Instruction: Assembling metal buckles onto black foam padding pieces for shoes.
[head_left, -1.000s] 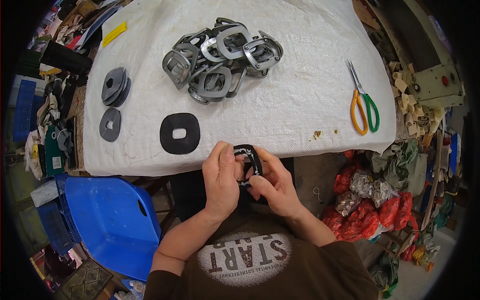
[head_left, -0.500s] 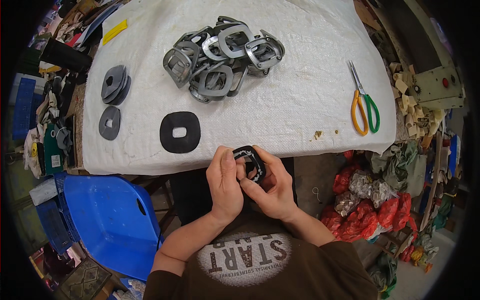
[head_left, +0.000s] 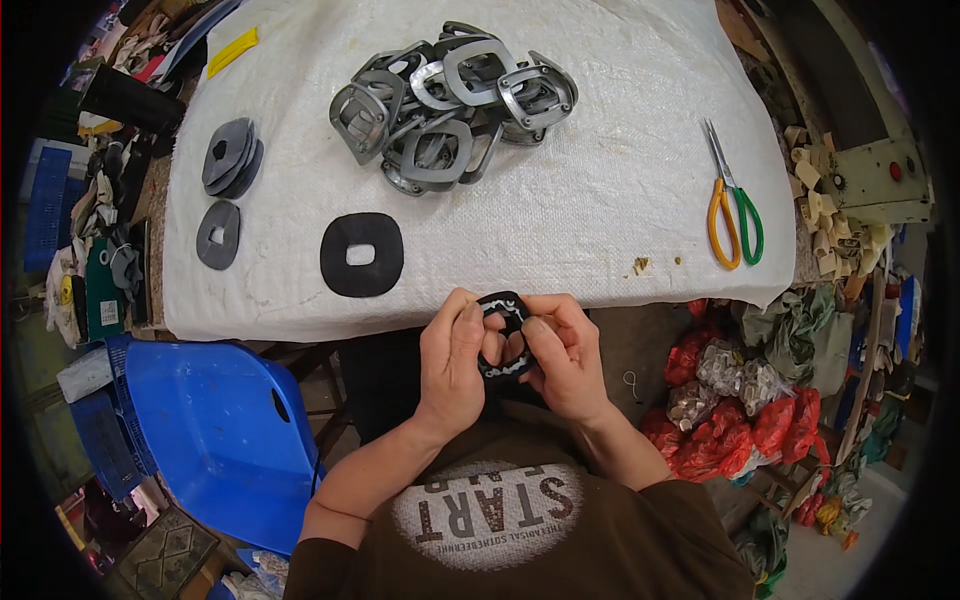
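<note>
At the near edge of the table, both my hands hold a small black rounded ring (head_left: 508, 299) with a ragged whitish line along its inner side. My left hand (head_left: 452, 362) grips its left side, some fingertips showing through the opening. On the right side, my right hand (head_left: 568, 358) pinches the rim with the thumb on top. A flat black rounded-square piece (head_left: 340, 274) with a central hole lies just beyond my left hand. Farther back is a heap of grey metal frames (head_left: 437, 180). Grey flat pieces with holes lie at the left, one single (head_left: 228, 250) and several stacked (head_left: 228, 150).
Scissors (head_left: 735, 215) with orange and green handles lie at the table's right. A yellow strip (head_left: 233, 52) is at the far left. A blue plastic chair (head_left: 215, 430) stands at my left; red plastic bags (head_left: 715, 440) are piled at my right. White woven sheeting (head_left: 600, 230) covers the table.
The black ring has turned so its opening faces up more. My right thumb has shifted from the ring's lower edge up to its right side.
</note>
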